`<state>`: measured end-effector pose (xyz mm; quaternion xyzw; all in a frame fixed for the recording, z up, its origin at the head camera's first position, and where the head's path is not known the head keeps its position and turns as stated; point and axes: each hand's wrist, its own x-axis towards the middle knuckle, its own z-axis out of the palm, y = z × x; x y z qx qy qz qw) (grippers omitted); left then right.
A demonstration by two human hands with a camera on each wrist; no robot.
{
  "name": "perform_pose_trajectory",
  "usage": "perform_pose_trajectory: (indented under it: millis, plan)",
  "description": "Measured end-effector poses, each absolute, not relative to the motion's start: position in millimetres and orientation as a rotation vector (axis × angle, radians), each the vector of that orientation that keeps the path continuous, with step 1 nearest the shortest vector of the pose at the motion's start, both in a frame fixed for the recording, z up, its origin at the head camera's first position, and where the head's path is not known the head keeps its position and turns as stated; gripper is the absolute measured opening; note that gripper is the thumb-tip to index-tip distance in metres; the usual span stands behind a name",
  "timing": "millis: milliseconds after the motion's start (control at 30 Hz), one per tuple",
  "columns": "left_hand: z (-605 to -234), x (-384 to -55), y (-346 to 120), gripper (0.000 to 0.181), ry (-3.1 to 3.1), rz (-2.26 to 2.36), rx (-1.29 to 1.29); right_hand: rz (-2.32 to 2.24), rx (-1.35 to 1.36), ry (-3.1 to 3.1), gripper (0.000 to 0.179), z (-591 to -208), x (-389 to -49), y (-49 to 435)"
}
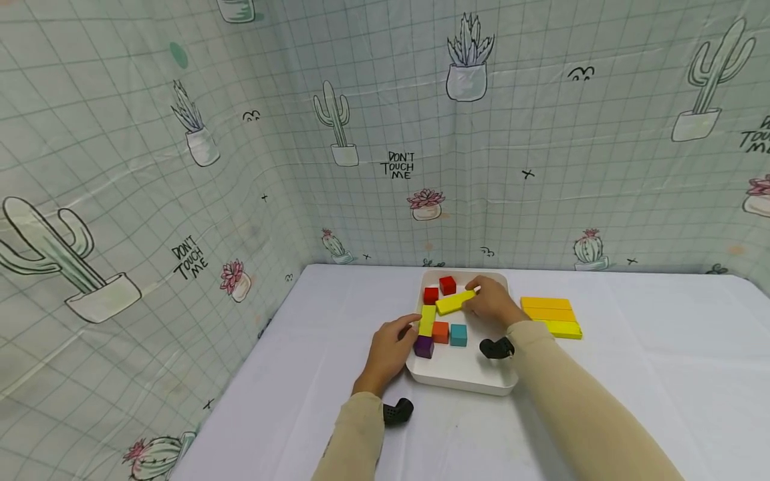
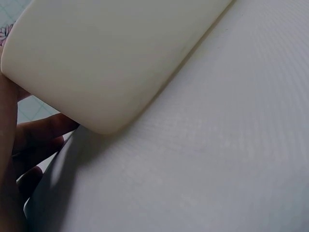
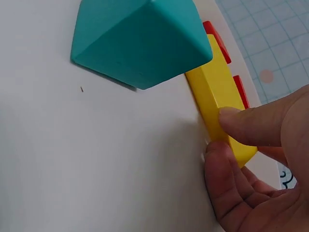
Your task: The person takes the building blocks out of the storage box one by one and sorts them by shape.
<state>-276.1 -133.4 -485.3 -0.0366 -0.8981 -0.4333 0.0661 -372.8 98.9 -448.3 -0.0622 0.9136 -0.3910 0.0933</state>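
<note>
Pinching a smooth yellow cuboid, right hand; left hand relaxed beside round-cornered tray.

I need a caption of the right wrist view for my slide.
Right hand pinches a yellow block in a white tray, teal block in the foreground.
</note>
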Motion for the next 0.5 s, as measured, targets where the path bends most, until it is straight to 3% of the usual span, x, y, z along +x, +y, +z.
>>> perform_pose_trajectory:
  millis: [500]
  plan:
    - [-483.3, -275.7, -134.1, 0.033, -2.71, -1.286, -0.115, -1.317, -0.217, 2.699, 0.042, -446.7, -367.7, 99.7]
